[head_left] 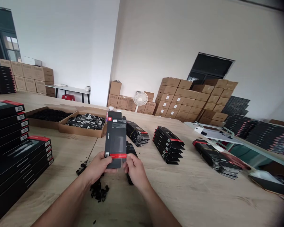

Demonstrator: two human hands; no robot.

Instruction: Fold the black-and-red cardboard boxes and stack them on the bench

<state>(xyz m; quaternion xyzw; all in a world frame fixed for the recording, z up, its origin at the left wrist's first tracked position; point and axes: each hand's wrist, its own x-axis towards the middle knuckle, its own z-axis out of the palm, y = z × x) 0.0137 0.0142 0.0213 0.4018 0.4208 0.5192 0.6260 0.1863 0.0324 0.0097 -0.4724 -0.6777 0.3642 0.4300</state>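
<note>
A black packaging box [115, 138] with a red band and a clear window is held up over the table, its end flap raised at the top. My left hand [100, 165] grips its lower left corner, thumb on the front. At the lower right corner, the fingers of my right hand [133, 165] pinch the edge near the bottom flap. Behind the box, partly hidden, lie more flat black boxes [132, 147]. Small black plastic pieces [99, 191] are scattered on the wood table [170, 195] below my left hand.
Stacked finished boxes [26, 157] stand at the left. Cardboard trays hold black parts [49, 114] and black-and-white pieces [85, 121]. Bundles of flat boxes [137, 134] [215, 159] and a pile of opened boxes [168, 145] sit to the right. A fan [140, 98] and cartons [180, 99] are beyond.
</note>
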